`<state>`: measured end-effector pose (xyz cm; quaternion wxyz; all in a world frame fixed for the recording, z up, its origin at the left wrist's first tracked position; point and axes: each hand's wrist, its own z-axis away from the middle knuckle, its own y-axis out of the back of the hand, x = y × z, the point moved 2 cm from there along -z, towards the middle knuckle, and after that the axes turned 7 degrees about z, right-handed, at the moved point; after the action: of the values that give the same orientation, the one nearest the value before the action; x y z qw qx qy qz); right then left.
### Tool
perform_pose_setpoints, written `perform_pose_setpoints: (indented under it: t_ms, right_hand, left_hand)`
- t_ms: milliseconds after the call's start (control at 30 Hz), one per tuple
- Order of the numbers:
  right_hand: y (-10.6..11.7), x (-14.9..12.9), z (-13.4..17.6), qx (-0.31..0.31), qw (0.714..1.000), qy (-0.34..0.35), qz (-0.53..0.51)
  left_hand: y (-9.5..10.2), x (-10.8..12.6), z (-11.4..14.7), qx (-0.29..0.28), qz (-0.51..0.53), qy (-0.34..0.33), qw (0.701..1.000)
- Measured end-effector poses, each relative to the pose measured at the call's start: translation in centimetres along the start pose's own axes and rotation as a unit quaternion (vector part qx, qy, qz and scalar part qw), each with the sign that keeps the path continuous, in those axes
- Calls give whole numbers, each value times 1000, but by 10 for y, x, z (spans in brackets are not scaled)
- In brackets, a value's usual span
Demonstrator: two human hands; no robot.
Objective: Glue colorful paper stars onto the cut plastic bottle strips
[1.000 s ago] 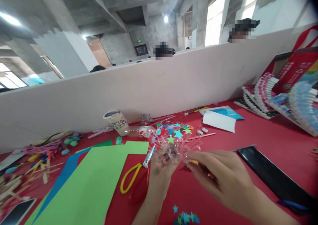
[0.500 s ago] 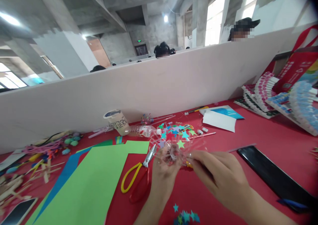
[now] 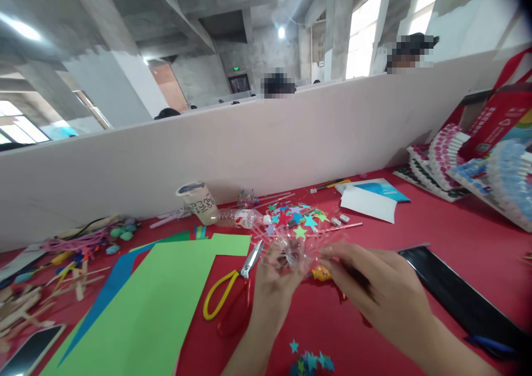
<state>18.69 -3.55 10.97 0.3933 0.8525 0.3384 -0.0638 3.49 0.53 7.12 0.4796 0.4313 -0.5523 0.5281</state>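
Observation:
My left hand (image 3: pixel 276 279) is wrapped round a clear plastic piece (image 3: pixel 293 254) whose thin see-through strips fan outward. Just to its right is my right hand (image 3: pixel 369 284), thumb and forefinger pinched together at the edge of the strips. What sits between those fingertips is too fine to make out. Under and between the hands lies a small yellow-orange object (image 3: pixel 322 273), partly hidden. Scissors (image 3: pixel 241 273) with one yellow and one red handle rest left of my left hand. Paper stars (image 3: pixel 310 221) are scattered behind the hands, and a smaller pile of stars (image 3: pixel 311 362) lies in front.
Green sheets (image 3: pixel 145 304) cover the left of the red table (image 3: pixel 320 320). A paper cup (image 3: pixel 197 201) and a plastic bottle (image 3: pixel 241 218) stand and lie behind. At right are a black case (image 3: pixel 457 298) and folded fans (image 3: pixel 449 160). A white partition (image 3: pixel 257 149) closes the back.
My right hand has shifted slightly right and away from the plastic piece, uncovering more of the yellow-orange object. My left hand keeps its hold, with the plastic piece turned a little.

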Motion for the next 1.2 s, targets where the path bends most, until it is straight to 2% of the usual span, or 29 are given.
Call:
perform_pose_setpoints:
  t_ms: [167, 500, 700, 867, 1000, 1200]
  right_hand:
    - [-5, 1, 1, 1, 1000, 25, -10]
    - [-6, 2, 2, -11, 999, 24, -33]
    - [-8, -2, 3, -23, 998, 22, -49]
    - [-13, -4, 5, -34, 999, 17, -39]
    - [-13, -4, 4, -16, 999, -1, -30]
    - [-12, -6, 3, 1, 1000, -5, -18]
  left_hand:
    - [-6, 2, 3, 20, 84, 17, 996]
    - [-4, 0, 1, 11, 113, 25, 993]
    - [-6, -1, 2, 14, 171, 36, 984]
    - [-9, 0, 3, 19, 161, 33, 986]
    - [-8, 0, 2, 13, 153, 22, 988]
    - [-6, 0, 1, 36, 103, 21, 994]
